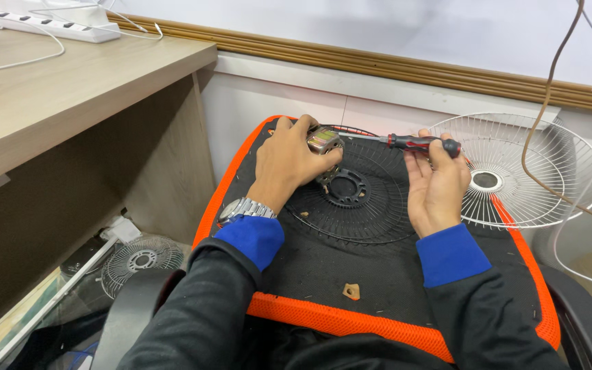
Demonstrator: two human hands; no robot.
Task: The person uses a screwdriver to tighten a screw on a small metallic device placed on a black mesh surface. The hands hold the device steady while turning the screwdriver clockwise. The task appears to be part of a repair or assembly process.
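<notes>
My left hand (pixel 288 162) grips a small fan motor (pixel 325 142) with a metal core, held over the hub of a black wire fan guard (pixel 371 205). The guard lies flat on a black chair seat with an orange rim (pixel 323 316). My right hand (pixel 437 183) holds a screwdriver with a red and black handle (pixel 423 143); its shaft runs left to the motor. A metal watch (pixel 243 208) is on my left wrist.
A white wire fan guard (pixel 536 171) leans against the wall at the right. A wooden desk (pixel 49 89) with a power strip (pixel 42 22) stands at the left. Another white guard (pixel 142 260) lies on the floor below. A brown cable (pixel 549 89) hangs at the right.
</notes>
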